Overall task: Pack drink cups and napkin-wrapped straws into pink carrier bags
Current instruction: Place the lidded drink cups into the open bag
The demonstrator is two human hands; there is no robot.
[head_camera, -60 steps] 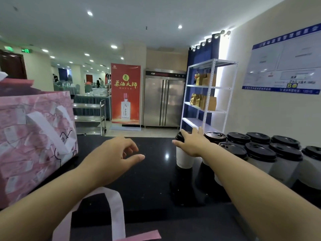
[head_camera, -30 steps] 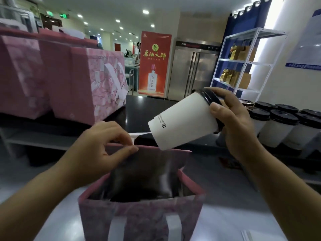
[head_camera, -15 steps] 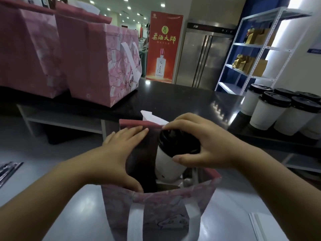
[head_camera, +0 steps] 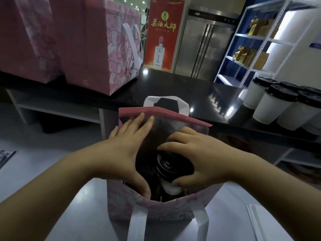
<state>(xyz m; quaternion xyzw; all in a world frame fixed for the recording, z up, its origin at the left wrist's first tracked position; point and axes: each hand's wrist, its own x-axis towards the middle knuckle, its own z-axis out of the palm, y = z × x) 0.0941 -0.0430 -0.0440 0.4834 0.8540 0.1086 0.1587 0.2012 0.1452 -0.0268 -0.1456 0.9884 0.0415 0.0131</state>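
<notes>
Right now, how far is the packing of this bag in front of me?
Done: two pink bags stand on the counter, apparently packed. In hand: the right hand grips a cup by its lid, low inside the open bag, while the left hand spreads its mouth. Left: several lidded cups on the counter; no straw shows in the bag.

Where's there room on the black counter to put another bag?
The bare middle of the black counter, between the pink bags on its left and the lidded cups on its right. The grey surface left of the open bag is bare too. It is crowded inside that bag: the left hand, the right hand and a cup fill its mouth.
</notes>
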